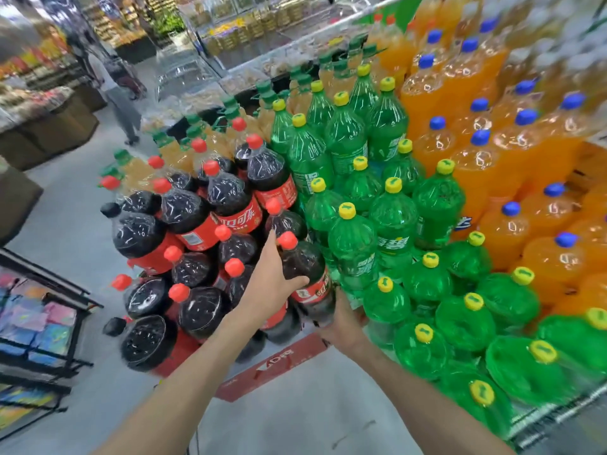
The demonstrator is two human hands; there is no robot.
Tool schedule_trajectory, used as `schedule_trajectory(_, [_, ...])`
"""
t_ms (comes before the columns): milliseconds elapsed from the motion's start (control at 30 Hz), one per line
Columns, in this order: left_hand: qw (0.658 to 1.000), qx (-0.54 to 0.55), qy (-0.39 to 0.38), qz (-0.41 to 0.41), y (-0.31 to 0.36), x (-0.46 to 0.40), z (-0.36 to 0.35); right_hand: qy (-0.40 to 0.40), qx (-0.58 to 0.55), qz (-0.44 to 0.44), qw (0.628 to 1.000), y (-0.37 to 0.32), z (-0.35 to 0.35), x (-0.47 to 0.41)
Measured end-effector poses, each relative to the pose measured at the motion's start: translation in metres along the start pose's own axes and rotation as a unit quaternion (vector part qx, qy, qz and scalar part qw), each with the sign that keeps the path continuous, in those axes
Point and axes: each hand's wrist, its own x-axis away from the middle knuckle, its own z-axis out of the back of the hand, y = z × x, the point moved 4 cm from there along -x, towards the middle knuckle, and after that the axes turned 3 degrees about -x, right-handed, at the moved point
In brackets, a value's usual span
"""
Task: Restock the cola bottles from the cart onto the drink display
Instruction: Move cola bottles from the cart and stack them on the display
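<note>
A large cola bottle with a red cap and red label is held tilted against the stepped drink display, at the right edge of the cola section. My left hand grips its upper body from the left, the index finger pointing up along the neck. My right hand holds its lower end from beneath. Several other cola bottles stand in tiers to the left. No cart is in view.
Green soda bottles with yellow caps fill the tiers right of the cola, orange soda bottles with blue caps beyond. A black wire rack with colourful packs stands at left. A person walks in the far aisle. Grey floor lies below.
</note>
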Motion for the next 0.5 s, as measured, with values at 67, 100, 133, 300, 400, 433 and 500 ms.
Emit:
schedule_trajectory(67, [1.0,-0.008,0.01,-0.008,0.006,0.019,0.009,-0.04,0.058,0.006,0.997,-0.008,0.005,0.02])
schedule_trajectory(100, [1.0,-0.008,0.019,-0.018,0.009,0.033,0.012,-0.059,0.095,0.005,0.994,-0.026,0.013,0.039])
schedule_trajectory(133, [0.999,-0.008,0.029,-0.029,0.012,0.048,0.016,-0.076,0.132,-0.002,0.988,-0.041,0.02,0.057])
schedule_trajectory(300, [0.994,-0.071,0.044,-0.073,0.017,0.133,0.016,-0.201,0.324,0.021,0.924,-0.08,0.043,0.136])
schedule_trajectory(400, [0.986,-0.115,0.024,-0.122,0.032,0.178,0.007,-0.22,0.427,0.052,0.876,-0.117,0.07,0.18])
schedule_trajectory(433, [0.984,-0.115,0.017,-0.135,0.04,0.192,0.003,-0.21,0.449,0.066,0.866,-0.13,0.083,0.194])
schedule_trajectory(500, [0.98,-0.118,0.015,-0.158,0.058,0.213,-0.01,-0.189,0.471,0.095,0.856,-0.153,0.114,0.222])
